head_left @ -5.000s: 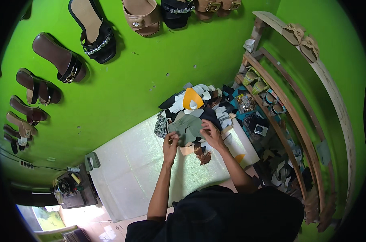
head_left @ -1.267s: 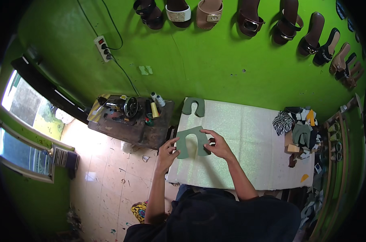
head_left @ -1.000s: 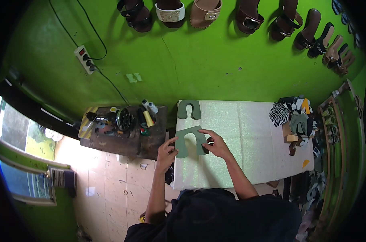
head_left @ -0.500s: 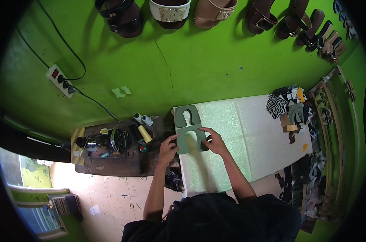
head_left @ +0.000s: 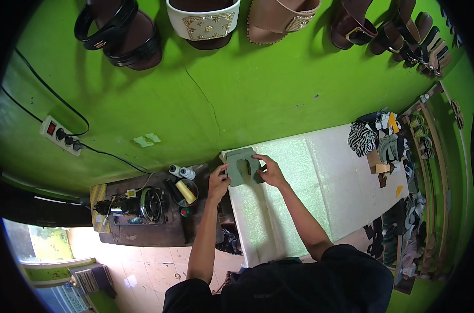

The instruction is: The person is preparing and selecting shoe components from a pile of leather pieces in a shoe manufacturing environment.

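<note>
Near the left edge of the white-covered table, a grey-green U-shaped piece of sandal upper [head_left: 234, 176] is between my two hands. My left hand [head_left: 218, 183] pinches its left side between thumb and fingers. At its right side, my right hand [head_left: 271, 172] grips the edge in the same manner. A second grey-green cut piece [head_left: 240, 151] shows mostly at the far edge, largely covered by the held one. Whether the two pieces touch all over, I cannot tell.
Left of the table stands a black sewing machine [head_left: 138, 204] with a yellow thread cone [head_left: 185, 191] and white thread spools [head_left: 186, 172]. Fabric scraps [head_left: 363, 140] heap at the table's far right. Finished sandals [head_left: 208, 26] line the green wall, which carries a power strip [head_left: 60, 136].
The held piece has moved away from me, onto the second piece, so they now overlap where they lay one beyond the other. Both hands moved with it, and the view shifted.
</note>
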Demonstrator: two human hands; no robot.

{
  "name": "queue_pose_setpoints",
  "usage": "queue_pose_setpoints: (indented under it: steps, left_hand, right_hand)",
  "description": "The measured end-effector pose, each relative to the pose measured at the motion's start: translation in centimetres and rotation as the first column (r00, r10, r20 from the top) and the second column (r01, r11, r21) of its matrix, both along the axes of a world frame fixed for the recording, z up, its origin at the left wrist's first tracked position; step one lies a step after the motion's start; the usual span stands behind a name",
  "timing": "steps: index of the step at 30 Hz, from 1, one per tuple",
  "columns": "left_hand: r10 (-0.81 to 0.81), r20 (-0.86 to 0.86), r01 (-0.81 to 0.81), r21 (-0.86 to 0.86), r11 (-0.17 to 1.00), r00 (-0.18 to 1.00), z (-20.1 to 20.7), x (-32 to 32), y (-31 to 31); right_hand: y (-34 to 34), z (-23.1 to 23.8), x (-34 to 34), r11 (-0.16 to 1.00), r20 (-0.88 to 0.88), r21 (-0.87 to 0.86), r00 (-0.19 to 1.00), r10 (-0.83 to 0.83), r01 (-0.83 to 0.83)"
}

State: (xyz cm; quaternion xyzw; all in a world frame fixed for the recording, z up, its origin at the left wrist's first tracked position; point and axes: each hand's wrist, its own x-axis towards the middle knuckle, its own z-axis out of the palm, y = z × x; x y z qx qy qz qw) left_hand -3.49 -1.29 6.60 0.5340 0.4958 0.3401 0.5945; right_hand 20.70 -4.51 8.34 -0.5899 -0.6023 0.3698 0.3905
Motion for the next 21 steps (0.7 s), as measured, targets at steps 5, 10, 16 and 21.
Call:
queue_pose_setpoints:
  steps: [5, 10, 16, 21]
  left_hand:
    - [0.048, -0.022, -0.049, -0.043, 0.998, 0.999, -2.2, 0.7, 2.6]
    - [0.06, -0.119, -0.061, -0.011, 0.998, 0.991, -4.8, 1.3, 3.6]
    - [0.035, -0.249, -0.035, 0.005, 0.999, 0.968, -6.9, 1.4, 4.3]
    - [0.04, -0.402, 0.047, 0.202, 0.978, 0.915, -7.0, 2.4, 4.4]
  right_hand:
    - [2.9, -3.3, 0.5, 1.0, 0.014, -0.003, 1.0, -0.011, 0.011]
    - [4.1, -5.7, 0.7, 1.0, 0.071, 0.011, 0.997, -0.022, 0.021]
    - [4.7, -6.7, 0.1, 0.998, 0.099, -0.061, 0.995, -0.019, 0.025]
    - [4.4, -7.1, 1.0, 1.0, 0.208, 0.001, 0.978, -0.026, 0.027]
